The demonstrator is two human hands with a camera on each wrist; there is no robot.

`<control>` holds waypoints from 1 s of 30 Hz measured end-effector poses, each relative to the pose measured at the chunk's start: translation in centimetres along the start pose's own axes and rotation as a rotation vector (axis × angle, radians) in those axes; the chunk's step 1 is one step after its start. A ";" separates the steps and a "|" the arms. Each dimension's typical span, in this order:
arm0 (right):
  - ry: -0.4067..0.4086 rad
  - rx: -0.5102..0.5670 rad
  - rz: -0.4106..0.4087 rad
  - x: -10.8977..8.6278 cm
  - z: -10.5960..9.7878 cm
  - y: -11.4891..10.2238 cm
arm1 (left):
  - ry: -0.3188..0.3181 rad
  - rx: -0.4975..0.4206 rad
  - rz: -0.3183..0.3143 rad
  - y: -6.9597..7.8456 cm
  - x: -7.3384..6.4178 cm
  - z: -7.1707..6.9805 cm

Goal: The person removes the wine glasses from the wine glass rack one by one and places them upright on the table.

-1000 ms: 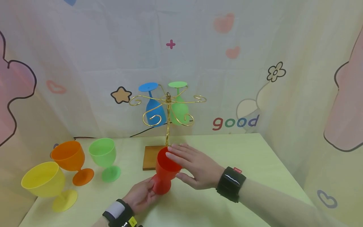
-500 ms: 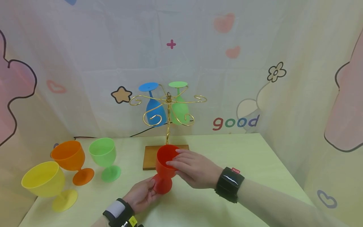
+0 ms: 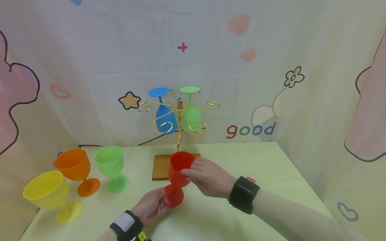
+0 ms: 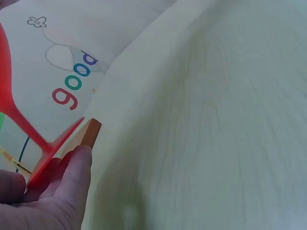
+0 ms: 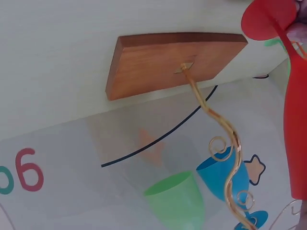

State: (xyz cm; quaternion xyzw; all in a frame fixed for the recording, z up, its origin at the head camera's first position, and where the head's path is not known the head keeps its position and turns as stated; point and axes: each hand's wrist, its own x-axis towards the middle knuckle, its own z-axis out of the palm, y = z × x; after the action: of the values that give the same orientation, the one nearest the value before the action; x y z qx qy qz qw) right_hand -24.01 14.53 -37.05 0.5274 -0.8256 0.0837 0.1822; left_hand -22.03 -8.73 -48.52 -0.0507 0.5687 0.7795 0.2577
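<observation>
A red plastic goblet (image 3: 178, 177) is held tilted in front of the rack, its mouth toward the back. My left hand (image 3: 152, 205) pinches its round foot; the left wrist view shows the thumb on one face of the foot (image 4: 57, 139) and fingers on the other. My right hand (image 3: 211, 177) grips the bowl at the rim from the right side. Behind stands a gold wire goblet rack (image 3: 179, 124) on a wooden base (image 3: 159, 167). From its arms a blue goblet (image 3: 165, 117) and a green goblet (image 3: 191, 115) hang upside down.
At the left of the table (image 3: 241, 214), a yellow goblet (image 3: 48, 192), an orange goblet (image 3: 73, 167) and a light green goblet (image 3: 111, 164) stand upright. A printed curtain (image 3: 211, 73) hangs behind the table.
My right hand has gone from spread fingers over the goblet's mouth to gripping its rim. The bowl has swung slightly up and right, while my left hand stays on the foot.
</observation>
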 end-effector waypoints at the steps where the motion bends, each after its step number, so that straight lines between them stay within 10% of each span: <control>1: -0.003 -0.007 0.011 0.0 -0.1 0.1 | 0.016 0.033 0.014 0.1 0.0 0.1; 9: -0.021 -0.024 0.163 -1.2 -1.3 2.3 | 0.195 0.408 0.246 1.0 0.0 0.4; 20: 0.020 -0.089 0.378 -4.2 -2.3 7.0 | 0.425 1.513 0.660 2.2 -0.9 -0.4; 30: -0.044 -0.137 0.643 -8.7 -2.8 12.1 | 0.501 1.661 0.678 2.1 -1.2 -1.4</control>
State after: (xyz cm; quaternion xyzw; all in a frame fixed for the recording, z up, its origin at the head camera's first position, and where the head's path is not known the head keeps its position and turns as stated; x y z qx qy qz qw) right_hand -31.08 27.99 -37.20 0.2279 -0.9573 0.0698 0.1636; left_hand -22.28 -10.90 -46.75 0.1519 0.9676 0.1225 -0.1603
